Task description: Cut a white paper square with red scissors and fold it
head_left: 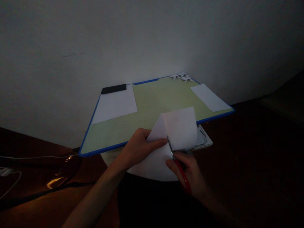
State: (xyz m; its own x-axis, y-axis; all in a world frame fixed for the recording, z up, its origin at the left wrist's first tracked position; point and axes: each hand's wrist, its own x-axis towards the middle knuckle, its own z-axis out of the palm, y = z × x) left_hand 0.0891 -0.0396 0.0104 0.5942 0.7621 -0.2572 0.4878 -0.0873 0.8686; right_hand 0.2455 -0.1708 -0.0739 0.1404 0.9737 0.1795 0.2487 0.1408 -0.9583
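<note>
A white sheet of paper [181, 128] is held over the near edge of the small table, with a cut or fold running down its middle. My left hand [142, 145] grips its left part, thumb on top and the fingers behind it, mostly hidden. My right hand [190, 172] is closed around the red handles of a pair of scissors [181, 174]. The scissor blades point up and away from me and lie at the line in the paper, close to my left thumb tip.
The pale green tabletop [154, 98] has a blue rim and stands against a grey wall. On it lie a white sheet [116, 104] under a dark flat object [114, 89], another sheet [211, 97], and several folded paper pieces [181, 76]. A white cable [38, 157] runs at left.
</note>
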